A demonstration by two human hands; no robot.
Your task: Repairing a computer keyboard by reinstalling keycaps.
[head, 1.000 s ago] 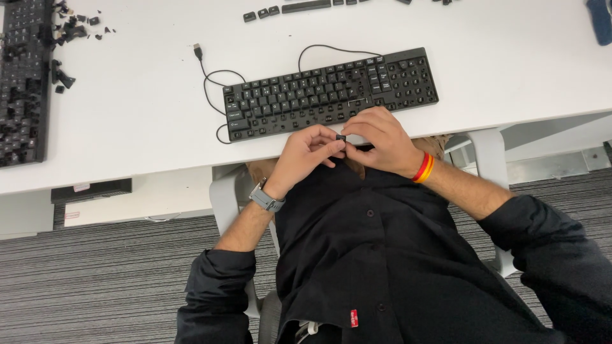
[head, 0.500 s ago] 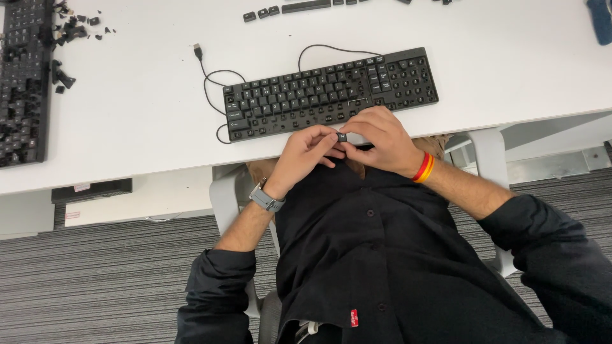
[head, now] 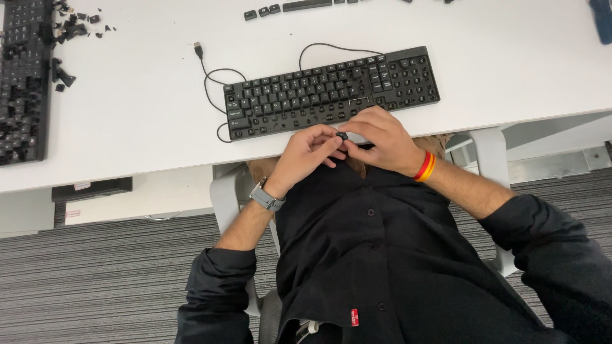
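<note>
At the far left edge of the white worktop (head: 140, 121) lies a stripped black keyboard (head: 24, 83), cut off by the frame, with loose key bits (head: 70, 28) scattered at its upper right. Between it and the next thing the worktop is bare, a wide open stretch running to the near edge. Then comes a looping black cable (head: 213, 83) with its plug lying free, leading to the whole black keyboard (head: 331, 92), which sits slightly tilted and close to the near edge, just beyond my hands. Above it, at the far edge, a short row of loose keycaps (head: 261, 11) lies in line. My left hand (head: 309, 153), with a grey watch (head: 266, 196) at the wrist, is over the worktop's near edge, its fingers (head: 335, 137) pinched shut on a small black keycap (head: 342, 136). My right hand (head: 379, 140), wearing a red and yellow wristband (head: 424, 167), meets it from the other side, fingers curled in and touching the same keycap; something pale shows under them, and I cannot tell what. To the right of the keyboard the worktop is open to its corner, where a blue thing (head: 601, 19) is cut off.
</note>
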